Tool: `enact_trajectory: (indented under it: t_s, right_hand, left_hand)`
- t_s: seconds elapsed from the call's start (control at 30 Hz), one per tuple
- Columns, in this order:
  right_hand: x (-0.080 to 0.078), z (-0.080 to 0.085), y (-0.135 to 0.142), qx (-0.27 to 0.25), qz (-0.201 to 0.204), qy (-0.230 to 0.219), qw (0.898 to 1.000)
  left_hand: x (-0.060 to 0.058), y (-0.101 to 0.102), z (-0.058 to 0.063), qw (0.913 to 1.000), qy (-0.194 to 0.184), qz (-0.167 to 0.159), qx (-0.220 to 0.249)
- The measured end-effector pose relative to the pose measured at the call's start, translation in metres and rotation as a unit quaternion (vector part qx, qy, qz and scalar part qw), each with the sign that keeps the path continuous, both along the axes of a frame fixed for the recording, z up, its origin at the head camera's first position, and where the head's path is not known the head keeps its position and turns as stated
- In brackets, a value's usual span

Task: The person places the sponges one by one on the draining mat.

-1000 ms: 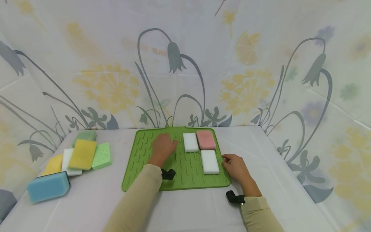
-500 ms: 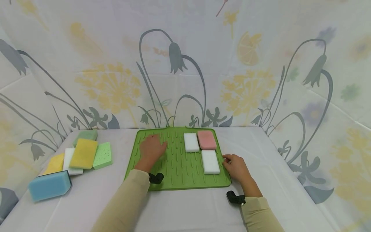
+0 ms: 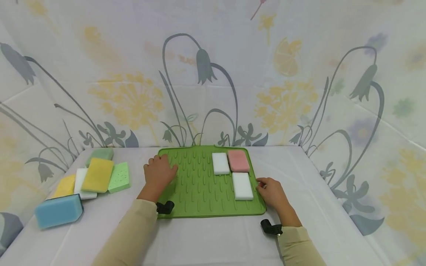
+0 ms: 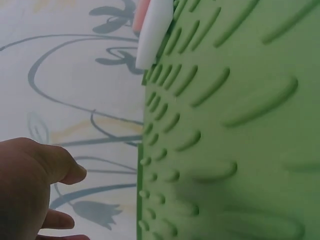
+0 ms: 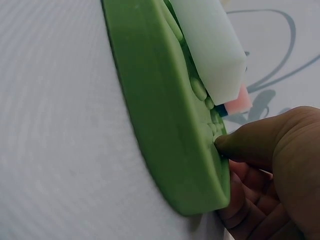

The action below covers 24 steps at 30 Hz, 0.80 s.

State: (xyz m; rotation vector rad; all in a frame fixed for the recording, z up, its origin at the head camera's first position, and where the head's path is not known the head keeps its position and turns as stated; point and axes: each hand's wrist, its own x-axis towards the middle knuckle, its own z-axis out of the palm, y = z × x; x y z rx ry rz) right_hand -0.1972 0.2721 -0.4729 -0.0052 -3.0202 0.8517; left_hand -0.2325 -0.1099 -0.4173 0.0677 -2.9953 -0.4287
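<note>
A green ridged drying mat [image 3: 199,192] lies on the white-covered table. Two white sponges [image 3: 242,186] and a pink sponge [image 3: 238,161] sit on its right part. My right hand [image 3: 271,190] grips the mat's right edge. In the right wrist view its thumb [image 5: 240,142] lies on the rim with fingers curled beneath. My left hand [image 3: 159,171] holds nothing and hovers over the mat's left edge, fingers relaxed. The left wrist view shows that thumb [image 4: 67,167] apart from the mat's ridges.
On the left lies a group of sponges: a blue one [image 3: 59,211] in front, a yellow one [image 3: 97,175] on top, a light green one [image 3: 119,177], and others partly covered. A flower-patterned cloth [image 3: 213,96] hangs behind the table.
My left hand has moved left across the mat, from near its middle to its left edge. My right hand has stayed on the right edge, and the sponges have not moved.
</note>
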Motion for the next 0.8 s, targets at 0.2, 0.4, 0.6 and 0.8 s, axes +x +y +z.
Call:
enact_trajectory:
  t_s: [0.2, 0.4, 0.6, 0.8]
  right_hand:
    - [0.0, 0.0, 0.0, 0.001, -0.001, 0.0, 1.0]
    - [0.001, 0.001, -0.001, 0.0, -0.004, 0.002, 1.0]
    - [0.001, 0.002, -0.002, -0.001, 0.0, 0.007, 1.0]
    - [0.002, 0.002, -0.003, -0.004, -0.006, 0.004, 1.0]
  left_hand:
    - [0.007, -0.018, 0.002, 0.9999, 0.003, 0.012, -0.007]
    - [0.015, -0.039, 0.004, 0.9994, 0.022, 0.026, -0.006]
    - [0.018, -0.06, 0.004, 0.9979, 0.038, 0.048, -0.02]
    - [0.023, -0.078, 0.006, 0.9972, 0.028, 0.069, -0.011]
